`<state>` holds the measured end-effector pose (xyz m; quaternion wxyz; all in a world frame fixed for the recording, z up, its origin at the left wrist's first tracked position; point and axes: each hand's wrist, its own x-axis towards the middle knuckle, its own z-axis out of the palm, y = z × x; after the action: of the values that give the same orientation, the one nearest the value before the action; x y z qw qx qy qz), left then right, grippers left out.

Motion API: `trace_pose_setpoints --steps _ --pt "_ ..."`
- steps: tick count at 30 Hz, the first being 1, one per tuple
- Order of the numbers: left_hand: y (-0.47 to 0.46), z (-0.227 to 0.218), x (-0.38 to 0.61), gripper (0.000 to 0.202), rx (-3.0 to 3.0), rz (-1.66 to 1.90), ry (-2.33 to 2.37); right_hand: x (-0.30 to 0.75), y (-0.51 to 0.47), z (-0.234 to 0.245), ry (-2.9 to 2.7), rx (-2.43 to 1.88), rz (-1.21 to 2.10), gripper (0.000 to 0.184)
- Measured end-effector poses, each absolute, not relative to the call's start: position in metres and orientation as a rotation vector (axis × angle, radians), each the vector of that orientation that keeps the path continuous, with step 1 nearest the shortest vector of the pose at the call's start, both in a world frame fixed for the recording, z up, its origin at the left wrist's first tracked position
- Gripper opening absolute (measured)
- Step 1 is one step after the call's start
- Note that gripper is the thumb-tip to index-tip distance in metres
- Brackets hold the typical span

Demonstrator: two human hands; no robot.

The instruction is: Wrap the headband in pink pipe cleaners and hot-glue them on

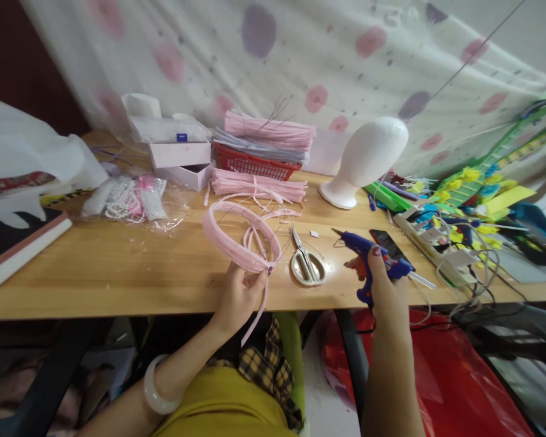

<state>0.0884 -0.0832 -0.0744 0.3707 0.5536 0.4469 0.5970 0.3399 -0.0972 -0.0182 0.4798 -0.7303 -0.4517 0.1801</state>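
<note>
My left hand (240, 298) pinches the lower edge of a pink ring-shaped band (216, 243), wound from strips and held up above the table's front edge. A loose pink strip (257, 318) hangs down from it past my fingers. In my right hand (384, 285) is a blue glue gun (361, 246), its nozzle pointing left, a clear glue stick jutting from its rear. Between my hands lie scissors (307, 264) with cream handles, blades pointing away. Behind the ring, thin wires and more pink strips rest on the wood, partly hidden by it.
A white foam head (368, 158) stands behind the glue gun. Pink strip bundles (259, 185) lie before a red basket (255, 165). Bagged beads (136, 197) and white boxes (179, 155) are at left. A phone (386, 243), power strip (430, 252) and tangled cords crowd the right.
</note>
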Motion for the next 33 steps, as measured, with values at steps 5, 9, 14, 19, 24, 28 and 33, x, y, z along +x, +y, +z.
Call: trace_pose_setpoints --steps 5,9,14,19,24,28,33 --pt "-0.083 -0.076 0.088 0.015 1.366 1.539 1.115 0.368 -0.063 -0.041 -1.171 -1.939 0.287 0.054" --pt "-0.083 -0.077 0.089 0.018 1.256 1.506 1.131 0.376 -0.062 -0.045 -1.223 -1.972 0.29 0.052" --pt "-0.085 -0.076 0.088 0.025 1.123 1.493 1.098 0.376 -0.118 0.005 -1.155 -2.146 -0.038 0.052" --pt "-0.086 -0.074 0.084 0.036 0.863 1.479 1.015 0.309 -0.145 0.034 -1.234 -1.636 -0.397 0.022" --pt "-0.092 -0.058 0.071 0.037 0.572 1.415 0.859 0.238 -0.094 -0.01 -1.817 -1.237 0.079 0.027" --pt "-0.094 -0.05 0.06 0.038 0.509 1.355 0.882 0.215 -0.073 -0.036 -1.802 -1.271 0.245 0.022" --pt "-0.096 -0.052 0.053 0.038 0.583 1.271 0.898 0.213 -0.073 -0.036 -1.743 -1.312 0.275 0.025"
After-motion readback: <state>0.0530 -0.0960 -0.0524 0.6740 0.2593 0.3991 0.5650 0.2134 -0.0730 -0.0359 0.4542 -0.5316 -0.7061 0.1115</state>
